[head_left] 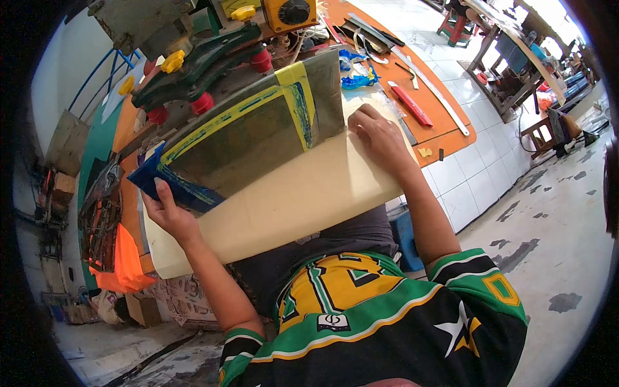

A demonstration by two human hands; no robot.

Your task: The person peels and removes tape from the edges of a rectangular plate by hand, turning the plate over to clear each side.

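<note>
orange table (435, 137), white floor tiles (474, 197) beyond; a tilted grey rectangular yellow-taped panel (242, 138), long axis rising rightward, is grasped by the left hand (171, 214); right hand (382, 138), hold unclear.

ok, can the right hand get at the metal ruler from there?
Probably yes: the right hand is beside the taped panel, and the metal ruler lies on the open side of the orange tabletop. Only a low red tool sits between.

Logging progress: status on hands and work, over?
Left hand gripping dark-grey rectangular panel at blue-taped corner. Right hand near panel's other end, at smooth cream sheet. Panel tilted. Dark-green metal frame close behind.
</note>
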